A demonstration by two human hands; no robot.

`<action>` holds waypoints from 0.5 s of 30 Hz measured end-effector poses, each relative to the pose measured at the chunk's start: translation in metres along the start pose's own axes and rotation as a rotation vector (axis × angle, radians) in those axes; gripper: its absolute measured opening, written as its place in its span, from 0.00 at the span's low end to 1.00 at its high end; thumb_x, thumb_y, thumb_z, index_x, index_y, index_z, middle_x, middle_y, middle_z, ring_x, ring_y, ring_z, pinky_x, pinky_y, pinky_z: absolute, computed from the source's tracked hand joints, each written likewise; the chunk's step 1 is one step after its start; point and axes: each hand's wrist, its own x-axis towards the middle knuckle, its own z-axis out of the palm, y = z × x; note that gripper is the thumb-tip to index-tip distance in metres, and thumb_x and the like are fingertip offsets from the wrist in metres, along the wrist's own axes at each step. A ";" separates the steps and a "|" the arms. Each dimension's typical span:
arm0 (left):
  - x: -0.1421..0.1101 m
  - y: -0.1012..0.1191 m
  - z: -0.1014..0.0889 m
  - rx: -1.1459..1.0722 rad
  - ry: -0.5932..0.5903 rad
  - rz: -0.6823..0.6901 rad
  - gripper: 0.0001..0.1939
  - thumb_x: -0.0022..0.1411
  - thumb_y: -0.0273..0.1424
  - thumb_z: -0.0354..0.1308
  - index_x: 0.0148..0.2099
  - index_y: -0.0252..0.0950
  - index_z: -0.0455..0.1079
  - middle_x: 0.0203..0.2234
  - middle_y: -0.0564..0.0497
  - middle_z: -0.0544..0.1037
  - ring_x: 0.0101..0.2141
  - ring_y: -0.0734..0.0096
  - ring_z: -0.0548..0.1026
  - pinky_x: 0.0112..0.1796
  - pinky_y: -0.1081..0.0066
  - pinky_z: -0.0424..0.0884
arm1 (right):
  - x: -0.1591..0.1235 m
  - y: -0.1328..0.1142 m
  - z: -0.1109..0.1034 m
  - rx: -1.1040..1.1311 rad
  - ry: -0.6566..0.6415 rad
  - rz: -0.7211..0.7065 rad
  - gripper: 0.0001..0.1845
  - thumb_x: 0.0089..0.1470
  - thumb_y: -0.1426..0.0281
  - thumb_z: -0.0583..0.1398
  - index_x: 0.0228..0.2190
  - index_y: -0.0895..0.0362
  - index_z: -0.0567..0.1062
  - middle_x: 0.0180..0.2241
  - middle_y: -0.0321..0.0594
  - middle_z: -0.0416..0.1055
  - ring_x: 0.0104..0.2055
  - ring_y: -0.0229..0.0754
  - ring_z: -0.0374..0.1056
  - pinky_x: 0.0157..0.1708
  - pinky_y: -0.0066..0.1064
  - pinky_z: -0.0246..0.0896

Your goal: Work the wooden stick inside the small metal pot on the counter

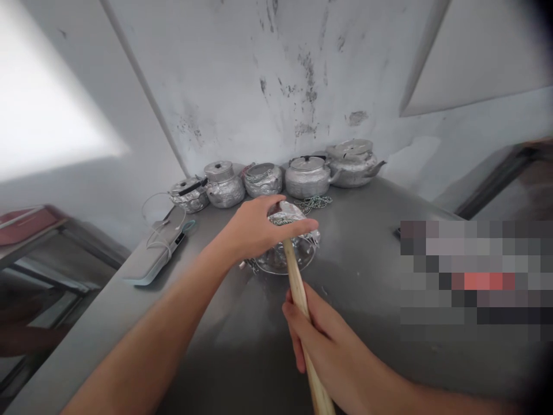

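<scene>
Right hand [322,340], nearest the lens at the table's near edge: fingers curled fully closed round a wooden stick [298,288], thumb over the shaft, stick slanting up and away toward the table's middle.

Metal table [380,202], grey, dull sheen, filling the lower view, far corner set against a stained white wall [259,69].

Left hand [254,227], at the table's middle: palm down on a dented metal pot [285,253], fingers spread and bent over its top, thumb across the front, gripping loosely; stick's upper end meeting the pot just under the thumb.

Five metal kettles [309,176] in a row along the far edge, lids on, spouts mixed.

Flat pale case [153,253] with white cable at the left edge.

Beaded chain [317,202] just behind the pot, near the kettles.

Blurred patch at the right edge: contents not tellable.
</scene>
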 end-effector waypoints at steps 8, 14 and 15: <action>0.000 0.002 0.000 0.003 0.001 0.004 0.52 0.55 0.68 0.55 0.70 0.38 0.62 0.66 0.43 0.64 0.63 0.42 0.64 0.58 0.51 0.66 | 0.002 0.002 0.000 0.005 -0.006 -0.002 0.16 0.71 0.59 0.47 0.37 0.52 0.68 0.19 0.28 0.64 0.25 0.39 0.63 0.30 0.31 0.59; 0.001 -0.001 -0.001 -0.012 -0.003 -0.001 0.53 0.55 0.69 0.54 0.70 0.36 0.61 0.67 0.43 0.64 0.64 0.41 0.64 0.59 0.52 0.65 | 0.000 0.001 0.000 0.006 -0.001 0.009 0.16 0.71 0.58 0.47 0.36 0.52 0.68 0.19 0.27 0.64 0.23 0.38 0.61 0.26 0.31 0.56; 0.001 -0.002 -0.001 -0.013 -0.002 -0.002 0.54 0.54 0.69 0.54 0.70 0.37 0.62 0.67 0.44 0.63 0.64 0.41 0.64 0.59 0.52 0.65 | -0.001 0.001 0.000 0.003 0.006 0.013 0.16 0.71 0.58 0.47 0.36 0.52 0.68 0.19 0.28 0.64 0.24 0.39 0.62 0.27 0.31 0.56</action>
